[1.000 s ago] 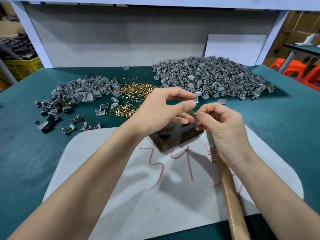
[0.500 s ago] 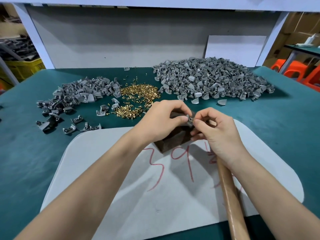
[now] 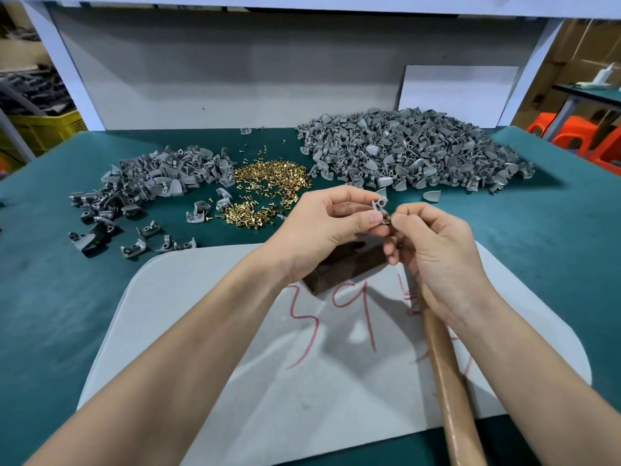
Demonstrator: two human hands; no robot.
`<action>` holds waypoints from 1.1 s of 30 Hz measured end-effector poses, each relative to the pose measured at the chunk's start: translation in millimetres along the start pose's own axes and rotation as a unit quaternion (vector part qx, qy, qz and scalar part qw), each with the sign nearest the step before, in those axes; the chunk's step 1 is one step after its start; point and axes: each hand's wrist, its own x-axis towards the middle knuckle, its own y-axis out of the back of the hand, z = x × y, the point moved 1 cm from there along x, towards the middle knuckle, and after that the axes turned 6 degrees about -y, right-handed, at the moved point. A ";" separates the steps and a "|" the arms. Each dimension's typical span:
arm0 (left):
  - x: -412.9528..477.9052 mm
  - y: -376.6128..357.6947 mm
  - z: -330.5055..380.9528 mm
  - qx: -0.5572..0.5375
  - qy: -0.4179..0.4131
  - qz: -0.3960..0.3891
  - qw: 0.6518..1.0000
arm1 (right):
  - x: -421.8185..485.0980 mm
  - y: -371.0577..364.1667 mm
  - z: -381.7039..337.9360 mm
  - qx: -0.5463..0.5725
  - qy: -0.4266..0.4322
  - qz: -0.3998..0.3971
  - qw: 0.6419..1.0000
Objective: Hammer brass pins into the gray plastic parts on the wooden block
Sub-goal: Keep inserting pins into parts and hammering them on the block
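Observation:
My left hand point(image 3: 327, 227) pinches a small gray plastic part point(image 3: 379, 206) above the dark wooden block point(image 3: 339, 264). My right hand point(image 3: 433, 253) pinches a brass pin point(image 3: 388, 219) against the part's lower right side. Both hands hover over the block, which they partly hide. A wooden hammer handle point(image 3: 450, 391) runs from under my right wrist to the bottom edge; its head is hidden. Loose brass pins point(image 3: 268, 190) lie in a heap behind my left hand.
A large pile of gray parts point(image 3: 413, 153) sits at the back right and a smaller pile point(image 3: 161, 176) at the back left. The block stands on a gray mat point(image 3: 188, 348) with red writing, on a green table point(image 3: 50, 297). Orange stools point(image 3: 578, 136) stand at far right.
Both hands have risen a little from the block, lifting the gray part into plain view. My right hand's fingers stay at the part with the pin.

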 end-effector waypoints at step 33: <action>2.5 4.5 -7.4 0.018 -0.034 -0.020 0.999 | -2.0 2.2 0.0 0.004 0.018 -0.017 1.000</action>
